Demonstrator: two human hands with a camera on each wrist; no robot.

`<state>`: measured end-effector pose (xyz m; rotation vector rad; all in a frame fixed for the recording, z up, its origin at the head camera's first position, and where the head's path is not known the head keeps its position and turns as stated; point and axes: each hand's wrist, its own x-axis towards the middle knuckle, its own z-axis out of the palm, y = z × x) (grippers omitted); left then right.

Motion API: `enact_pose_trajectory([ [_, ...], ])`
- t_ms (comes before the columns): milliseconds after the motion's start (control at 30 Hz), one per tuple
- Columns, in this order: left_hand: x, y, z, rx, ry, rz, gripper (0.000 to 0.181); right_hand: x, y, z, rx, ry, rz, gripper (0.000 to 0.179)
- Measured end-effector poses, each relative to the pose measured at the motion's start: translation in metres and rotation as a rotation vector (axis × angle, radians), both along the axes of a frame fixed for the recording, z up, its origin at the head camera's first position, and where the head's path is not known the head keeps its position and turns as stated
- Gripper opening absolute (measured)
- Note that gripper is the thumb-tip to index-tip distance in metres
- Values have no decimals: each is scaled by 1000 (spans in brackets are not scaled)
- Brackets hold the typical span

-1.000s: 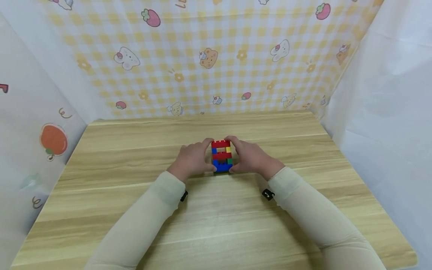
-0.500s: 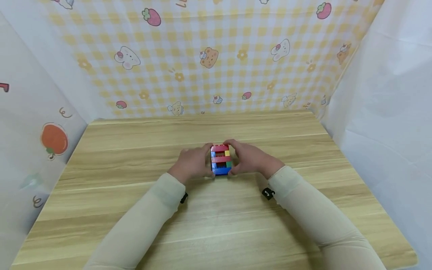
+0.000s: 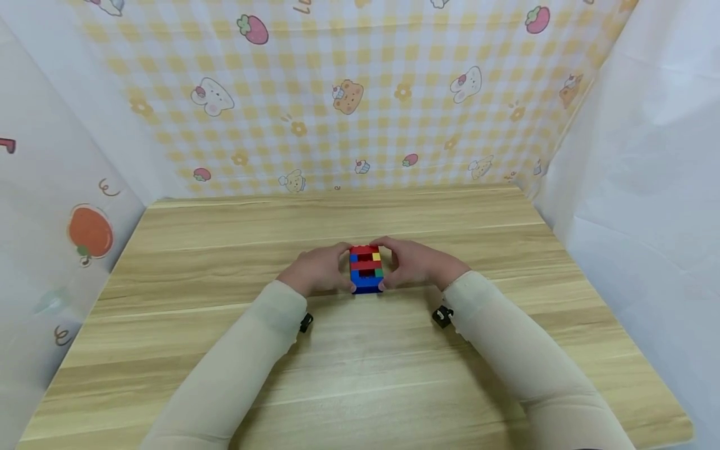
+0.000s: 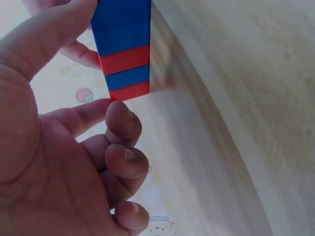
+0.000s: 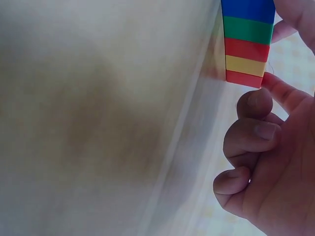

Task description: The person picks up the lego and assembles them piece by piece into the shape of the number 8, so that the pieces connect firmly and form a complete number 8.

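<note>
A small frame of toy building bricks sits between my two hands near the middle of the table. It has red rows at the far end and middle, a blue row at the near end, and two gaps between them. My left hand pinches its left edge, thumb at the near blue brick and index finger at the far red one. On the opposite edge my right hand grips it the same way. Layered brick ends show in the left wrist view; green and yellow bricks appear in the right. Each hand's other fingers curl loosely, holding nothing.
The wood-grain table extends around both forearms. Behind it hangs a yellow checked cloth with cartoon prints. White sheets close off the sides. A dark wrist device shows below the right cuff.
Both hands have drawn the brick frame slightly toward the person and a little left. It has also tipped, so studs seen earlier along its rows give way to smoother brick faces.
</note>
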<state>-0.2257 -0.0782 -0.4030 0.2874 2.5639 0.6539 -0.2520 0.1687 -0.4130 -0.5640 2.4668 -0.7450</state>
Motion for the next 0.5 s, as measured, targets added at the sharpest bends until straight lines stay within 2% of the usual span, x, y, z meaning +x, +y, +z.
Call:
enact_pose_trajectory([
  [267,-7,-2,-1,29,-53,50,95,-11,-2,-3,10,-61,-37,98],
  [500,-10,-6,-2,30,-45,42,99,-14,1,-4,4,-25,-22,98],
])
